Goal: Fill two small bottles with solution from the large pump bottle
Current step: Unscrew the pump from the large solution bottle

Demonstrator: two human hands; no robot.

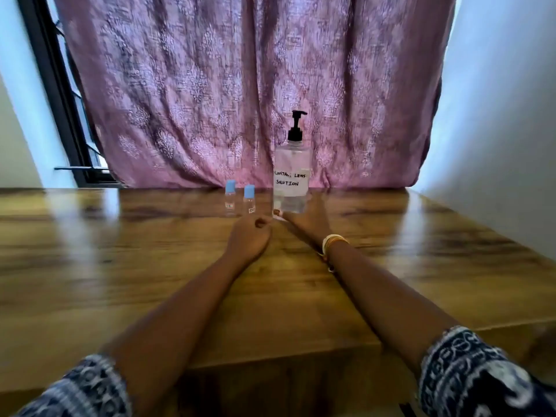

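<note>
A large clear pump bottle (291, 176) with a black pump and a handwritten "contact lens solution" label stands at the far middle of the wooden table (120, 266). Two small clear bottles with blue caps, one (230, 200) to the left of the other (249, 201), stand upright just left of it. My right hand (304, 222), with bangles at the wrist, is at the pump bottle's base. Its thumb lies at the lower left corner and its fingers go round the right side, partly hidden. My left hand (249, 236) rests on the table with curled fingers, holding nothing, just short of the small bottles.
A pink patterned curtain (240, 85) hangs right behind the bottles at the table's far edge. A dark window frame (60, 100) is at the left and a pale wall (496, 130) at the right. The table's near edge steps down at the lower right.
</note>
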